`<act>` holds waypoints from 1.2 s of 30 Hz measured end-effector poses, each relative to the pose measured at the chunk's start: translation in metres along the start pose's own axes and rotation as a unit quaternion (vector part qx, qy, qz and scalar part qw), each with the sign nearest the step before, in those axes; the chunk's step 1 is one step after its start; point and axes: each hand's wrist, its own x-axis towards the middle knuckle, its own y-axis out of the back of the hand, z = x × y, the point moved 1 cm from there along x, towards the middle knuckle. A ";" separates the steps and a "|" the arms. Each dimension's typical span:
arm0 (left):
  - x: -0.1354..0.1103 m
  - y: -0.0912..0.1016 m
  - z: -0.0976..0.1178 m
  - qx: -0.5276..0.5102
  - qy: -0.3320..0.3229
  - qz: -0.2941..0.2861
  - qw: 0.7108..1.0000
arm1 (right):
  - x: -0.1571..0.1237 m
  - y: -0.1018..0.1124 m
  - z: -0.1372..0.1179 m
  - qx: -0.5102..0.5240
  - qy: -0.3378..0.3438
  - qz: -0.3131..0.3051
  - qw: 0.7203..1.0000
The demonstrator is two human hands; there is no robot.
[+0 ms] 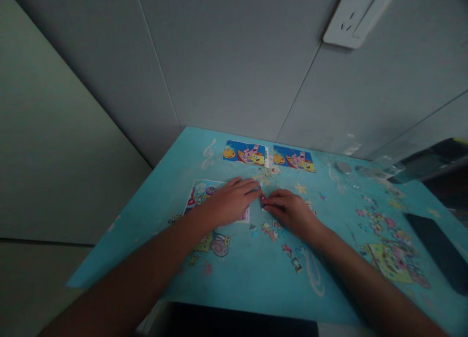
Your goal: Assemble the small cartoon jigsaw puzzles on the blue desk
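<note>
My right hand [290, 211] pinches a small red jigsaw puzzle piece [262, 197] between thumb and fingers. From the other side my left hand [236, 200] reaches over a printed picture sheet [199, 186]; its fingers are stretched out, with the tips at the upper end of the red pieces. Part of the sheet is hidden under that hand and forearm. Loose puzzle pieces [268, 230] lie just below my right hand, and a short joined strip of pieces [291, 258] lies nearer me.
Two cartoon picture cards [245, 153] lie along the back of the blue printed table [252, 283], against the wall. At right are more scattered pieces [380, 220], a round grey lid [343, 167], a clear plastic container [387, 167] and a dark flat object [437, 252].
</note>
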 end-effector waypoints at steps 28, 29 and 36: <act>-0.001 -0.004 -0.002 0.002 -0.006 0.018 1.000 | -0.010 0.007 -0.008 -0.150 0.093 -0.039 0.983; -0.001 -0.004 -0.002 0.002 -0.008 0.019 1.000 | -0.010 0.007 -0.009 -0.150 0.093 -0.040 0.983; -0.001 -0.004 -0.002 -0.001 -0.008 0.021 1.000 | -0.008 0.008 -0.008 -0.155 0.092 -0.043 0.983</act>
